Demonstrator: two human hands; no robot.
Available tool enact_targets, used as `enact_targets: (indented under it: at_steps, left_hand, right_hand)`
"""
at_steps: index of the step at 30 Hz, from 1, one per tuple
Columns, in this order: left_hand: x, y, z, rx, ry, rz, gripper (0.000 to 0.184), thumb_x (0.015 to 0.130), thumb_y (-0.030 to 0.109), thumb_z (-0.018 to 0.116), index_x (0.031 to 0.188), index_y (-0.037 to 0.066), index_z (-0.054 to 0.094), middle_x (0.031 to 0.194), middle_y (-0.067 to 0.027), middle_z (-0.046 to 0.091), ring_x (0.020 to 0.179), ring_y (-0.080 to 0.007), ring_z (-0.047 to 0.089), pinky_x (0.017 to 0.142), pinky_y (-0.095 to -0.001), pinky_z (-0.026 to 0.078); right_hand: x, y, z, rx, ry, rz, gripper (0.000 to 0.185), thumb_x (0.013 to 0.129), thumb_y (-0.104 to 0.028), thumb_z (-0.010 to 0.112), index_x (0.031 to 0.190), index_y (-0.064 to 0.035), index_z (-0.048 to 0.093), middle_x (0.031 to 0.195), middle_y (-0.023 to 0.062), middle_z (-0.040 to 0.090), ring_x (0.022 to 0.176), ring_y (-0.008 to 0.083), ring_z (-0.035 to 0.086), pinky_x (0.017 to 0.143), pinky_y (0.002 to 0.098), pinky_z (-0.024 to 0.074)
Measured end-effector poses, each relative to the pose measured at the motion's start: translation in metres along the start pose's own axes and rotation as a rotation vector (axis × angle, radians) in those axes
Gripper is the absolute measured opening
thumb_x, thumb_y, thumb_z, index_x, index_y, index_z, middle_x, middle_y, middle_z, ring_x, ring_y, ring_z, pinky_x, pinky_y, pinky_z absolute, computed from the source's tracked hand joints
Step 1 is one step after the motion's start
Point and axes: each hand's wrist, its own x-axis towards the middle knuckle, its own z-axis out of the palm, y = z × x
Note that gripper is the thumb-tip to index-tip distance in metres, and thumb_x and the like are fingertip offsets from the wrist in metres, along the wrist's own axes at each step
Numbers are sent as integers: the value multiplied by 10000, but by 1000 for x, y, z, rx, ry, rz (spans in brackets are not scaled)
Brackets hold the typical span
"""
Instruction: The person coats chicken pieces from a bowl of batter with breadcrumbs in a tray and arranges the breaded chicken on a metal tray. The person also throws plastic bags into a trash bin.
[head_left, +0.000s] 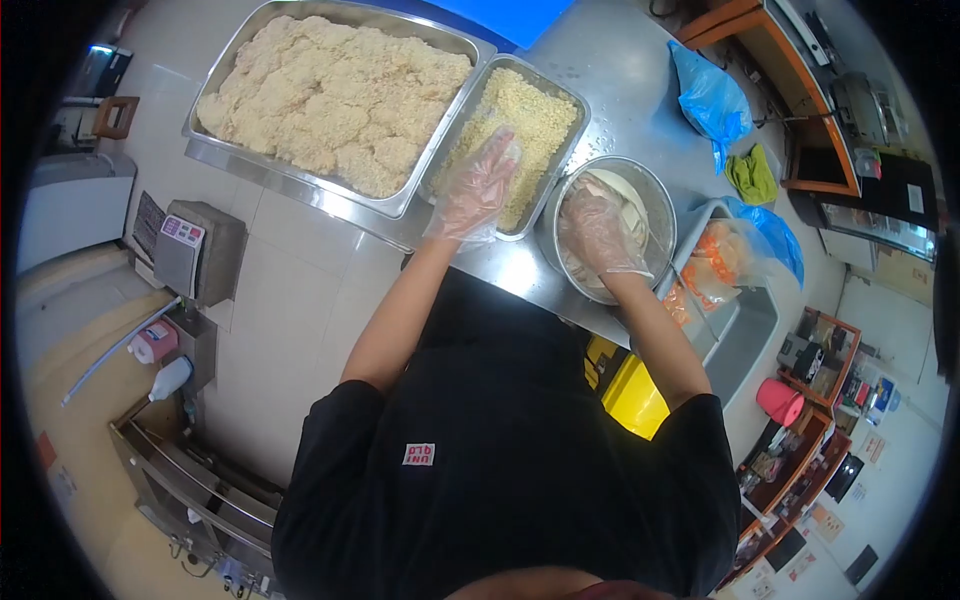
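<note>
Both of my hands wear clear plastic gloves. My left hand [478, 190] lies over the narrow metal tray [582, 108] of pale yellow crumbs [530, 115], its fingers flat against the contents. Something pale shows by its fingertips, too unclear to name. Inside the round metal bowl [666, 205], my right hand [598, 232] has its fingers curled down among pale, slick pieces [632, 205]. What those fingers hold is hidden. Left of the crumb tray, a large metal tray [400, 207] is filled with crumb-coated pieces [330, 95].
Right of the bowl, a grey bin [745, 335] holds plastic bags with orange markings [715, 262]. A blue bag [712, 100] and a green cloth [750, 175] lie on the steel table [625, 75]. A yellow container [636, 398] stands below the table edge.
</note>
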Motion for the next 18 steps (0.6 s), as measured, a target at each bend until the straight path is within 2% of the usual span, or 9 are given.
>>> enact_targets:
  at_steps: [5,8,11,14,16,18]
  left_hand:
    - [-12,-33,5,192,-73,-110,415,1040,304,556,1389,85,599,1253,-183,693,1081,-378,678,932,-415,551]
    - [-19,-65,17,567,-48,144,394,1032,316,560,1329,70,636,1256,-197,687,1080,-385,675,940,-434,547]
    - [-20,-72,24,460,-49,-22,378,1028,325,557,1271,57,668,1237,-198,695,1059,-386,680,921,-453,554]
    - [-22,-78,29,525,21,116,379,1020,340,568,1232,50,689,1166,-203,717,1017,-391,689,890,-452,559]
    - [-24,-76,32,447,52,104,372,1019,345,574,1205,48,701,1095,-207,727,974,-395,691,862,-454,558]
    - [-23,-76,34,382,68,97,372,1018,351,579,1185,45,708,1037,-209,732,935,-398,691,836,-456,555]
  right_hand:
    - [-21,10,-10,156,79,92,357,792,-299,727,1023,-27,746,1054,235,700,1014,393,675,946,480,518]
    - [-38,23,-17,172,131,107,434,764,-285,753,1102,-16,721,1090,227,703,1043,411,663,966,479,509]
    - [-49,24,-43,318,80,175,456,769,-238,743,1153,1,689,1119,237,700,1068,427,654,962,472,512]
    - [-54,17,-67,588,90,315,432,807,-204,714,1171,23,666,1147,265,694,1082,435,656,960,467,517]
    - [-55,11,-74,797,112,448,398,832,-182,693,1163,36,658,1159,288,689,1085,439,659,953,464,523]
    - [-53,29,-46,937,125,406,459,847,-181,692,1254,22,631,1199,274,685,1124,437,656,992,462,506]
